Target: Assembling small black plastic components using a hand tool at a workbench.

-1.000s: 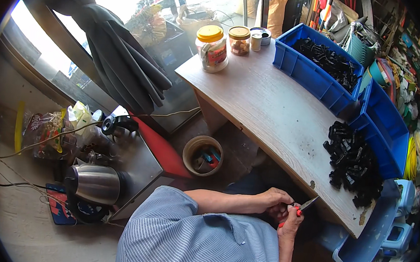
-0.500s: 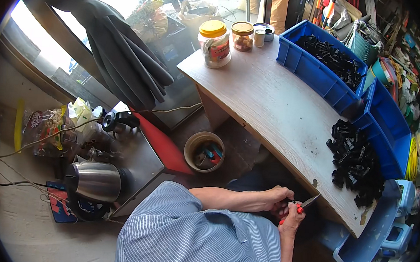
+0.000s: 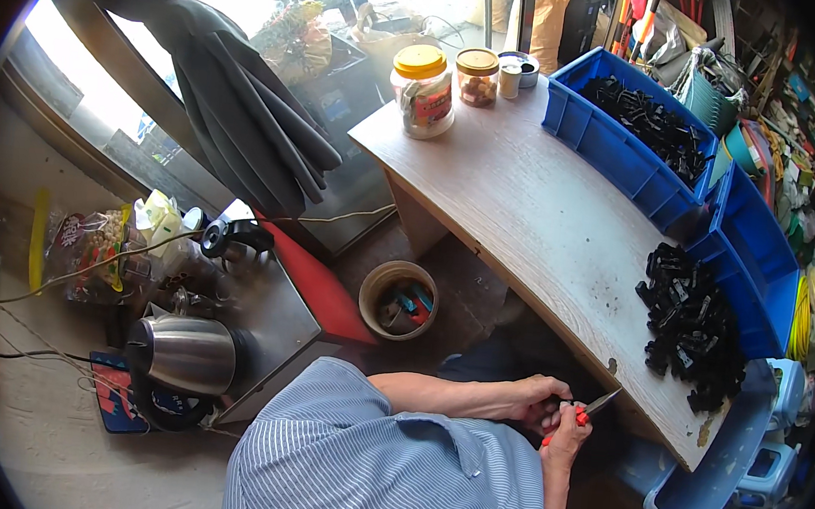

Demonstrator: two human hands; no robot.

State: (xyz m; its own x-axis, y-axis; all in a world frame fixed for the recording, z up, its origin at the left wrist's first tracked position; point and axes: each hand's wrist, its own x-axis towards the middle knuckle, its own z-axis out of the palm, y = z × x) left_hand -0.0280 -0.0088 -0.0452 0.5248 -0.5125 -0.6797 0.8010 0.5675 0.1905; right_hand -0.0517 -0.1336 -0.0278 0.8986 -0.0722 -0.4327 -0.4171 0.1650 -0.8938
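Note:
Close to the table's near edge, my right hand (image 3: 560,444) is wrapped round the red handles of a hand tool with a long, pointed metal end (image 3: 600,403). The metal point aims up and right, toward the table edge; whether it is pliers or snips is too small to tell. Just left of it my left hand (image 3: 540,396) is closed, its fingers pinched together beside the tool. A small dark bit shows at those fingers, but what it is cannot be made out. On the table near both hands lies a heap of small black plastic parts (image 3: 688,318).
Blue bins stand along the table's far side, one (image 3: 619,162) holding more black parts. Lidded jars (image 3: 423,101) sit at the far left corner. A bucket (image 3: 395,329) is on the floor. At left, a steel kettle (image 3: 188,352) rests on a cabinet beside trailing cords.
The view has shifted slightly, so the table and bins sit a little lower in the picture. Both hands keep their grip near the table edge, with only slight movement of the fingers.

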